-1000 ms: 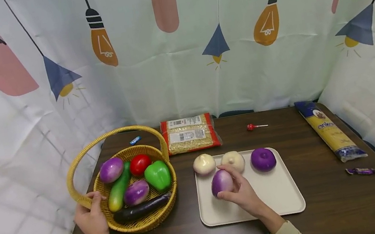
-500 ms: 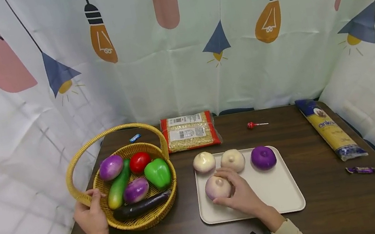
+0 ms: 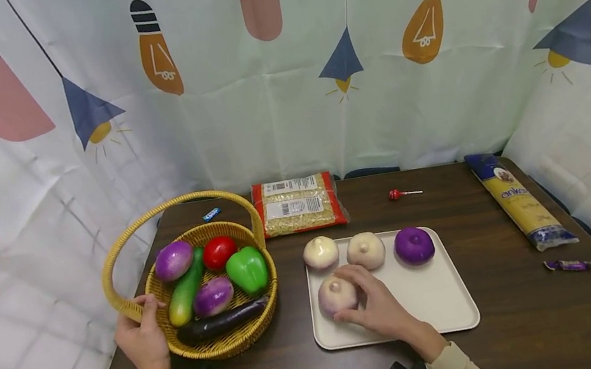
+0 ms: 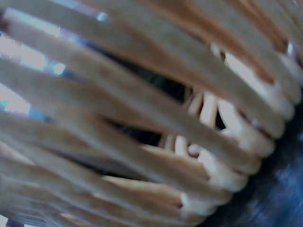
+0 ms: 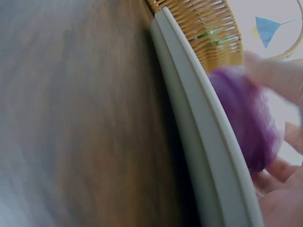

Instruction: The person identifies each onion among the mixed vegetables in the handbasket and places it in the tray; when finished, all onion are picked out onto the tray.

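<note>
My left hand (image 3: 142, 338) grips the yellow wicker basket (image 3: 227, 350) where its handle meets the rim, on the left side. In the basket lie two purple eggplants (image 3: 174, 260), a long dark eggplant (image 3: 223, 322), a cucumber (image 3: 187, 290), a tomato (image 3: 220, 252) and a green bell pepper (image 3: 248, 270). My right hand (image 3: 379, 307) holds a purple-and-white onion (image 3: 337, 296) between thumb and fingers, nub up, at the front left of the cream tray (image 3: 437, 310). Behind it sit two pale onions (image 3: 366, 251) and a purple onion (image 3: 413, 246). Woven strands fill the left wrist view.
A red-edged bag of grain (image 3: 299, 204) lies behind the tray. A small blue candy (image 3: 211, 214) and a red lollipop (image 3: 397, 194) are at the back. To the right are a yellow pasta pack (image 3: 521, 200) and two purple-wrapped candies (image 3: 569, 265).
My right hand has tipped the onion from its side to nub up and shifted it slightly left on the tray. My left hand has kept its grip on the basket.
</note>
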The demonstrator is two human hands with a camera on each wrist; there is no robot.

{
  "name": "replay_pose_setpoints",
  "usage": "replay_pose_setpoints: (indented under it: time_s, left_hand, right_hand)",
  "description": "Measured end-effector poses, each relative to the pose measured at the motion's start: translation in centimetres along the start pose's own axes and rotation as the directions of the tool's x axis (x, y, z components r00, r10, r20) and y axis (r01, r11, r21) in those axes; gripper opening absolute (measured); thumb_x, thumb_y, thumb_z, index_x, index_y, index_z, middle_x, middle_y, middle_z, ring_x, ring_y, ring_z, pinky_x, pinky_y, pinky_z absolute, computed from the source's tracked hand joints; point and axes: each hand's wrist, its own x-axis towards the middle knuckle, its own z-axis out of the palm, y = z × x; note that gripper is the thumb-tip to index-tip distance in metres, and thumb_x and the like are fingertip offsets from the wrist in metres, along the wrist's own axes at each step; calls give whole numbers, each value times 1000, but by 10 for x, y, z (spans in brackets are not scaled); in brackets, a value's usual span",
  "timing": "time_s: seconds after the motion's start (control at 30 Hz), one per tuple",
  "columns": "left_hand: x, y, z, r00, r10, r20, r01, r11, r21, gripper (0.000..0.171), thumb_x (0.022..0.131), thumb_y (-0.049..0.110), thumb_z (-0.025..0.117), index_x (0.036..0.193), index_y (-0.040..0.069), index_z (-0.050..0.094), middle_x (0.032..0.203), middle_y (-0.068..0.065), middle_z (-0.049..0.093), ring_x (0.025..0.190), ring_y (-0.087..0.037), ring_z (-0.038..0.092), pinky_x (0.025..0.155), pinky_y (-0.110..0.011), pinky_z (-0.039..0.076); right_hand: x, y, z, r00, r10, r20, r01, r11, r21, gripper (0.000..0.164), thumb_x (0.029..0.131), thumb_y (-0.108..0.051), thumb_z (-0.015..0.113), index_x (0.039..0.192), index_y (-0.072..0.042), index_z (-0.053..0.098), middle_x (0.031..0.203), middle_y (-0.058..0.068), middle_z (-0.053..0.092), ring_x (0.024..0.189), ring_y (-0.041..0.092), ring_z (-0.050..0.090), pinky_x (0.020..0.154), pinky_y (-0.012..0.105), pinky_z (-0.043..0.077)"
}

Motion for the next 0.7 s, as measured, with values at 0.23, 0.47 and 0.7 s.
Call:
replay_pose_setpoints:
  time_s: [0.23, 0.47, 0.7]
  left_hand:
    - [0, 1, 1, 1000, -1, 15, 1, 999, -47, 16, 90, 2, 65, 88, -13, 62, 61, 3, 62, 64, -13, 57, 64, -19, 41]
    - [0, 1, 3, 1000, 5, 28, -4, 999, -50, 13, 91, 2, 63, 88, -11, 63, 62, 3, 63, 65, -13, 58, 66, -20, 43]
    - [-1, 1, -3, 1000, 4, 29, -4, 1000, 7, 17, 92, 5, 64, 91, -12, 63, 63, 1, 64, 66, -13, 59, 66, -19, 41]
  right_hand:
    - [16, -27, -18, 995, 36, -88, -14, 971, 240, 44, 87, -4, 72, 128, -2, 57, 128, 15, 57, 122, 32, 54, 100, 48, 45]
    - [61, -78, 7, 997, -83, -7, 78, 911, 405, 32, 91, -2, 66, 122, 0, 60, 121, 13, 62, 114, 31, 58, 96, 44, 48]
    - [101, -109, 80, 972, -21, 234, -95, 877, 471, 37, 93, -15, 67, 127, -6, 58, 130, 13, 57, 116, 32, 60, 94, 36, 50]
